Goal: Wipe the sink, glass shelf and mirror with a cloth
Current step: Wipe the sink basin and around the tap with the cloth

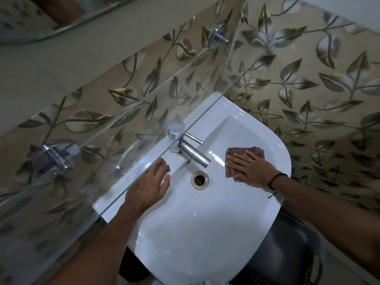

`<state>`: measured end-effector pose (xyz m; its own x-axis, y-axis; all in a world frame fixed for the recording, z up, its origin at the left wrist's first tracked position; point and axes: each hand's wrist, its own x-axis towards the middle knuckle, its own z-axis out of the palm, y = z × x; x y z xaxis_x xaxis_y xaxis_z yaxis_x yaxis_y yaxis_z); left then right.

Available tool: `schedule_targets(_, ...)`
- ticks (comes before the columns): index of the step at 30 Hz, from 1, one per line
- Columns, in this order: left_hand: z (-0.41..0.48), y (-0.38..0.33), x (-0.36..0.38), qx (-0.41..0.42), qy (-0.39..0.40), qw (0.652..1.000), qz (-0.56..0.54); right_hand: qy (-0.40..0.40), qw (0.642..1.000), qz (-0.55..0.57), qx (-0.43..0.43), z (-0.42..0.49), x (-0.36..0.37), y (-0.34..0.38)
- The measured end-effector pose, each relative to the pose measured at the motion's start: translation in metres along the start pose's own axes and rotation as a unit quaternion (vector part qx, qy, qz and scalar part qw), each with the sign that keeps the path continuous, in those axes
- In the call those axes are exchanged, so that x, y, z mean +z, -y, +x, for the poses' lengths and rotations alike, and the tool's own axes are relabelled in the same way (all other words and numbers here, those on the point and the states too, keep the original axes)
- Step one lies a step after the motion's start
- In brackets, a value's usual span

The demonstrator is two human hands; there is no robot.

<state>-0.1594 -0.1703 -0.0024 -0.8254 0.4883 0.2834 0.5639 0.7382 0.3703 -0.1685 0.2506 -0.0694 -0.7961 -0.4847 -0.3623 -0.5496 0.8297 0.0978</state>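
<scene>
At this moment my right hand [249, 168] lay flat on the cloth [255, 152], with the fingers straight and close together. It pressed the cloth against the inner wall of the sink [205, 223], to the right of the faucet [193, 154]. The hand was not closed around the cloth; it only pushed it with palm and fingers. The cloth was a small reddish checked piece, and part of it showed beyond the fingertips.

My left hand [152, 179] held nothing. Its fingers were relaxed and a little curled, and their tips reached under the front edge of the glass shelf [123, 124], not far from the drain [199, 179]. I could not tell if they touched the glass, because that part was blurred.

My judgement on handling: the cloth looked light and soft. It would bunch or slip on the glazed ceramic under weak pressure, so a flat palm over its middle was the good hold for wiping. For lifting it, a pinch at one edge should be enough. The sink was hard, smooth and probably slippery. The glass shelf was the fragile thing. It sat on metal brackets [53, 158] at the wall, so I would press lightly there and more near a bracket than at the free edge. What I took for the mirror [24, 19] was at the top left, well apart from both hands.
</scene>
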Motion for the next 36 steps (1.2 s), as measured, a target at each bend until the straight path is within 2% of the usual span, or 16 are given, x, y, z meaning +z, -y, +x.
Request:
schedule_targets(4, -0.001, 0.001, 0.002, -0.005, 0.002, 1.0, 0.005, -0.021, 0.994, -0.012, 0.108, 0.022, -0.008, 0.025)
schedule_targets(6, -0.003, 0.003, 0.004, -0.01, 0.008, 1.0, 0.01, -0.016, 0.991, 0.008, 0.135, 0.03, -0.003, 0.052)
schedule_targets(11, -0.004, 0.006, 0.006, -0.011, 0.024, 1.0, 0.012, 0.085, 0.993, 0.068, 0.045, 0.012, 0.022, 0.102)
schedule_targets(13, -0.002, 0.005, 0.004, -0.006, 0.021, 1.0, 0.01, 0.088, 0.995, 0.053, 0.007, -0.006, 0.014, 0.095)
schedule_targets(15, -0.001, 0.003, 0.003, -0.002, 0.014, 1.0, 0.008, 0.13, 0.991, 0.03, -0.025, -0.02, 0.001, 0.066)
schedule_targets(17, -0.001, 0.003, 0.002, 0.001, 0.01, 1.0, 0.007, 0.097, 0.995, -0.015, -0.034, -0.021, -0.017, 0.031)
schedule_targets(20, -0.001, 0.004, 0.003, -0.004, 0.015, 1.0, 0.005, 0.104, 0.99, -0.095, -0.032, -0.004, -0.042, -0.015)
schedule_targets(23, -0.003, 0.004, 0.004, -0.004, 0.011, 1.0, 0.009, 0.061, 0.987, -0.146, -0.041, 0.037, -0.072, -0.031)
schedule_targets(26, -0.002, 0.003, 0.003, -0.004, 0.001, 1.0, -0.001, 0.057, 0.981, -0.183, -0.028, 0.058, -0.083, -0.032)
schedule_targets(31, -0.001, 0.003, 0.003, -0.004, 0.003, 1.0, -0.003, 0.031, 0.989, -0.14, 0.026, 0.031, -0.068, -0.029)
schedule_targets(36, -0.003, 0.008, 0.007, -0.006, 0.007, 1.0, 0.004, 0.039, 0.994, -0.047, 0.087, -0.023, -0.029, 0.014)
